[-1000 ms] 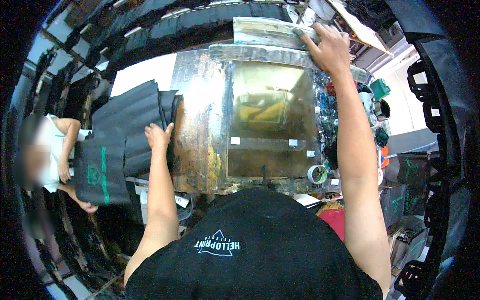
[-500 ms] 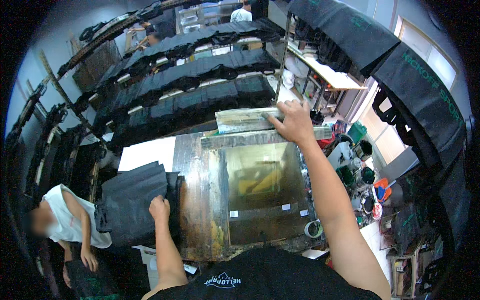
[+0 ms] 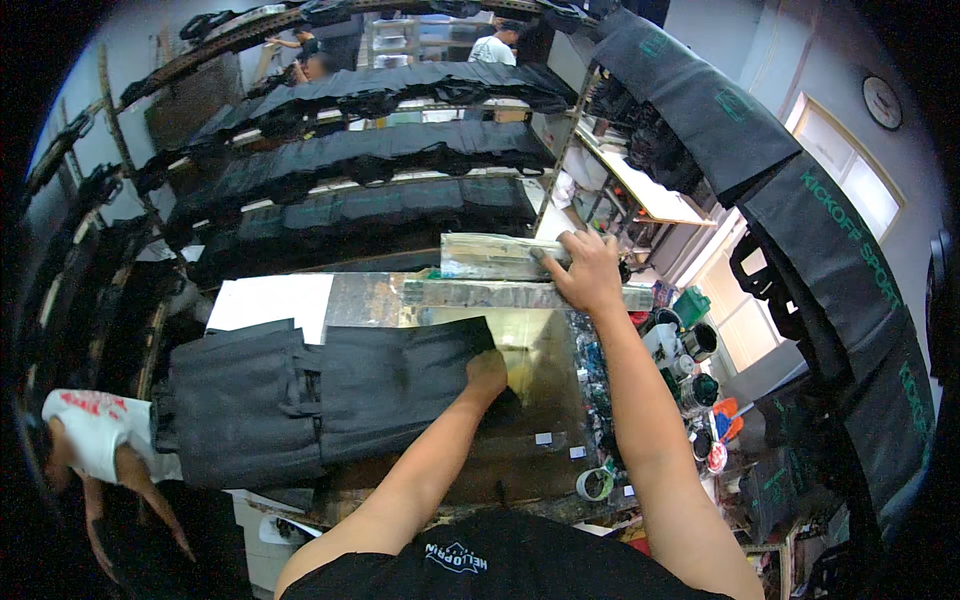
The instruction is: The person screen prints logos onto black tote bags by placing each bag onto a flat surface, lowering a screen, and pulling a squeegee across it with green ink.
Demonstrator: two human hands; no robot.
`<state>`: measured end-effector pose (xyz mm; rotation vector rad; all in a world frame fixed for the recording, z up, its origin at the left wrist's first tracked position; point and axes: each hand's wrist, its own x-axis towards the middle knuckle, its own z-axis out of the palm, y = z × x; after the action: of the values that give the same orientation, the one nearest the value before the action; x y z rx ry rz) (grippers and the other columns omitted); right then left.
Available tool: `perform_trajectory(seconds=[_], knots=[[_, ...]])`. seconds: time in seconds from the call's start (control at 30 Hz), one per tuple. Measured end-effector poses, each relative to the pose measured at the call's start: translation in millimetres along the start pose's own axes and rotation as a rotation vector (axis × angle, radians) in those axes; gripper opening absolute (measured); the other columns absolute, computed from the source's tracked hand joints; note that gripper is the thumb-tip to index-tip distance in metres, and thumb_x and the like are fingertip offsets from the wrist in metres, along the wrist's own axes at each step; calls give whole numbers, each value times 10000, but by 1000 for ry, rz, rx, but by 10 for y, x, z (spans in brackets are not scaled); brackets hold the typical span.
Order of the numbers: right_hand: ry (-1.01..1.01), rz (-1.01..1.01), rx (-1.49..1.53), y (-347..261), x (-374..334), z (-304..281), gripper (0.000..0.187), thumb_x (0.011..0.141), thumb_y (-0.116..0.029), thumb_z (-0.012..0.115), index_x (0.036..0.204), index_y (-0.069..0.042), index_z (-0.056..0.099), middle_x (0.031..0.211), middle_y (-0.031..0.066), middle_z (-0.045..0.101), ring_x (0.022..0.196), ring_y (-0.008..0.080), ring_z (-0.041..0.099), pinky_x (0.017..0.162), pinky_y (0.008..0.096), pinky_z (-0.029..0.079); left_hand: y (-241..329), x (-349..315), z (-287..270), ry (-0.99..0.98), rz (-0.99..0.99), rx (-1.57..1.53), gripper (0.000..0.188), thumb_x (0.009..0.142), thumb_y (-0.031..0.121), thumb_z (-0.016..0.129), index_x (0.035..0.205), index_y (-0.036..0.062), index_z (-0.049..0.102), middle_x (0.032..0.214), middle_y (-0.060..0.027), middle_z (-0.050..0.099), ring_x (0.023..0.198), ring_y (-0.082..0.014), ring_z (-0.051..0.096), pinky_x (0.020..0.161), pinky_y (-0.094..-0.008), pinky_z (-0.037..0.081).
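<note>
My left hand (image 3: 487,372) is closed on the right edge of a black fabric bag (image 3: 395,385). The bag lies stretched across the table, partly covering a glossy, yellowish-brown plate (image 3: 545,400) with small white patches on it. Left of it, more black bags (image 3: 235,405) lie in a pile, and the two overlap at their handles. Farther back, my right hand (image 3: 590,270) grips the right end of a pale, paint-smeared wooden bar (image 3: 490,256), thumb in front. A second stained bar (image 3: 480,294) runs just below it along the far side of the plate.
Paint cans (image 3: 700,340) and tubs crowd the right side, near a tape roll (image 3: 594,484). A white sheet (image 3: 268,303) lies at the far left of the table. Racks of black bags (image 3: 350,150) stand behind. A co-worker (image 3: 105,440) bends at the left.
My left hand has moved right, drawing a black bag from the pile across the plate. My right hand stays on the wooden bar. The co-worker at left has bent lower.
</note>
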<state>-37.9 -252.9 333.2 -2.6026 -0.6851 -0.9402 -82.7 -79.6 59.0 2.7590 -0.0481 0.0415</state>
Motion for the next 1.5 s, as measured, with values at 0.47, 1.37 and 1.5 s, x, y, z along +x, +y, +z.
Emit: perform_trajectory(seconds=[0.47, 1.37, 1.5], knots=[[89, -22, -16, 150, 48, 88, 566, 898, -624, 573, 905, -73, 698, 893, 128, 697, 966, 312, 654, 887, 517, 403, -429, -1373, 580, 3, 15, 219, 736, 1019, 617, 367, 1581, 142, 355, 1655, -242, 199, 1522, -496, 125, 1143, -756, 2], [135, -91, -83, 154, 129, 76, 530, 905, -611, 591, 997, -106, 726, 944, 107, 721, 975, 301, 664, 842, 488, 388, 370, -1087, 1126, 19, 145, 178, 682, 1039, 556, 357, 1596, 164, 326, 1683, -216, 115, 1536, -490, 46, 1139, -761, -37], [94, -58, -97, 166, 99, 109, 533, 909, -605, 590, 1047, -111, 732, 954, 125, 714, 999, 303, 654, 862, 490, 385, 355, -1020, 1128, 6, 118, 159, 707, 1019, 572, 409, 1582, 149, 353, 1682, -226, 104, 1537, -489, 39, 1147, -756, -23]])
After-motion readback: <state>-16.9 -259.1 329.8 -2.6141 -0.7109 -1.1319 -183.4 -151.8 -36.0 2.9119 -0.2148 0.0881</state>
